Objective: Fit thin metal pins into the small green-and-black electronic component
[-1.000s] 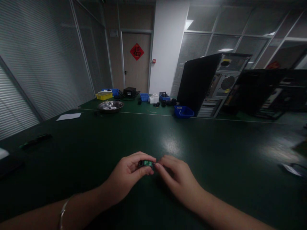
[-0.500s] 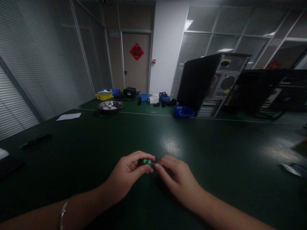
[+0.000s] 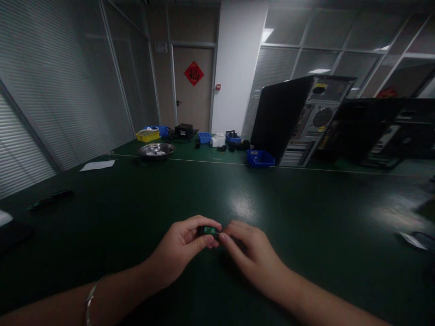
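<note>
Between the thumb and fingers of my left hand (image 3: 185,240) is a small dark part with a green circuit board (image 3: 209,230) on its upper face. The board has pale markings too small to read. My right hand (image 3: 249,244) is closed in a pinch at the right end of this part, thumb and forefinger together. What its fingertips grip, if anything, is too small and dark to make out. Both hands are low over the dark green table (image 3: 163,194), near the middle of the view.
Farther back stand a metal bowl (image 3: 156,151), a blue bin (image 3: 260,158), a yellow tray (image 3: 147,135) and a black computer tower (image 3: 292,120). White paper (image 3: 97,165) and dark strip-like parts (image 3: 50,200) lie at left. A pale slip (image 3: 413,240) lies at far right.
My left hand has shifted slightly right with the circuit board, which has tilted a little and come closer to my right fingertips. My right hand has barely moved.
</note>
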`<state>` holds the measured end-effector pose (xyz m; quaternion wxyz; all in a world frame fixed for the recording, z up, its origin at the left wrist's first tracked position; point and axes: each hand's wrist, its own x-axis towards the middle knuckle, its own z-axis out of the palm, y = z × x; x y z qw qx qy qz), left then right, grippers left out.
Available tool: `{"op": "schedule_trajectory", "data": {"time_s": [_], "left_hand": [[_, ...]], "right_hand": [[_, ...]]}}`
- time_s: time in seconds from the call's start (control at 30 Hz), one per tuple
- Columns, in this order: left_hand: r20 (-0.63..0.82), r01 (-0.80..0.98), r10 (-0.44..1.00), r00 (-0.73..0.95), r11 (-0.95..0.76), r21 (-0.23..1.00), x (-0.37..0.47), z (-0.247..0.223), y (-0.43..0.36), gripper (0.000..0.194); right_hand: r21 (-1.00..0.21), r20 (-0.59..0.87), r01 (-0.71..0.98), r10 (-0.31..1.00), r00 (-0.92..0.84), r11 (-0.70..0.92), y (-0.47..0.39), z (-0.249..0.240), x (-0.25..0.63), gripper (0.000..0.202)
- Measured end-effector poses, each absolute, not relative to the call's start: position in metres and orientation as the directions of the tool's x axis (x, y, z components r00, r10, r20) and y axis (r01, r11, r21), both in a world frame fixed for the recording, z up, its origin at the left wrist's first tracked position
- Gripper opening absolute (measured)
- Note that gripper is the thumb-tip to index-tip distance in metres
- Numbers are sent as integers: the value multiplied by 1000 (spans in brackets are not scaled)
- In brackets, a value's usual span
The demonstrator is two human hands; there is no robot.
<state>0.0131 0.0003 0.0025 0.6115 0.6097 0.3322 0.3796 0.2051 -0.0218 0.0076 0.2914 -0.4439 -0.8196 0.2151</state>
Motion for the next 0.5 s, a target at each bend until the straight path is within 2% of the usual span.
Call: {"op": "schedule_trajectory", "data": {"time_s": [0.17, 0.27, 0.5], "left_hand": [[80, -84, 892, 445, -47, 995, 11, 0, 1, 27], [54, -122, 901, 430, -1, 993, 10, -2, 2, 30], [-10, -126, 860, 510, 86, 988, 11, -5, 4, 29]], "right_hand": [[-635, 295, 608, 877, -380, 477, -22, 6, 205, 29], [-663, 296, 575, 874, -386, 479, -22, 6, 205, 28], [-711, 317, 495, 855, -410, 500, -24, 5, 205, 20]]}}
